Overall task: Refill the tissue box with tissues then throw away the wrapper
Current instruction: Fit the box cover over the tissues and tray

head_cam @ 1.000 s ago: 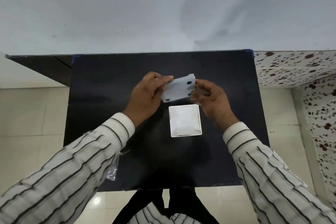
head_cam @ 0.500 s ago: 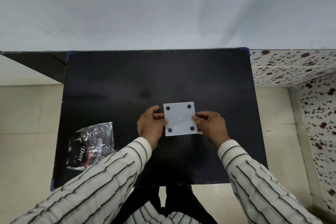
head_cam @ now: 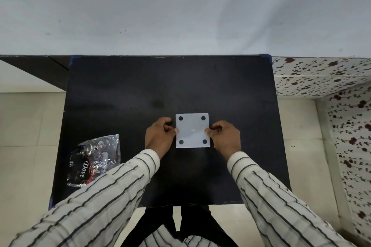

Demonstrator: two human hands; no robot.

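Note:
A white square tissue box (head_cam: 192,130) lies upside down on the black table (head_cam: 120,96), its base plate with a dark pad in each corner facing up. My left hand (head_cam: 159,136) grips its left edge with the thumb on the plate. My right hand (head_cam: 225,136) grips the right edge the same way. The tissues are hidden under the plate. A crumpled clear wrapper (head_cam: 94,161) printed "Dove" lies near the table's front left corner, partly under my left sleeve.
The table backs onto a pale wall (head_cam: 180,10). Tiled floor (head_cam: 26,136) shows to the left and right. A floral-patterned surface (head_cam: 321,78) stands at the right. My dark trouser legs (head_cam: 180,224) are at the table's front edge.
A second earlier I held the base plate tilted above the open box. It now sits flat on the box with both hands at its sides. The view shifted, showing the wrapper.

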